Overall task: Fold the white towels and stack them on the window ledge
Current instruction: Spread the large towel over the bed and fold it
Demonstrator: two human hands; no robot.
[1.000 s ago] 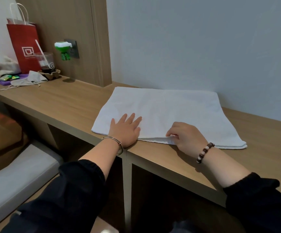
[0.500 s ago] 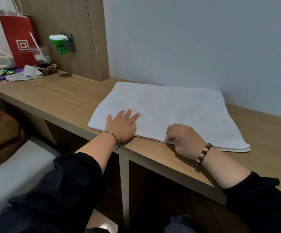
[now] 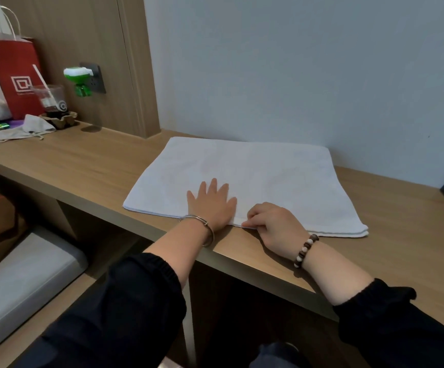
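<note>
Fold step in hand: white towel (image 3: pixel 244 173), doubled, lies flat on wooden ledge (image 3: pixel 88 166); left hand (image 3: pixel 211 205) presses it with fingers spread, right hand (image 3: pixel 274 221) pinches its 6 o'clock edge; next move likely needs that edge lifted toward 12 o'clock.

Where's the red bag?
In the head view, the red paper bag stands at the far left of the wooden ledge, just behind the plastic cup with a straw, well away from the white towel.
</note>
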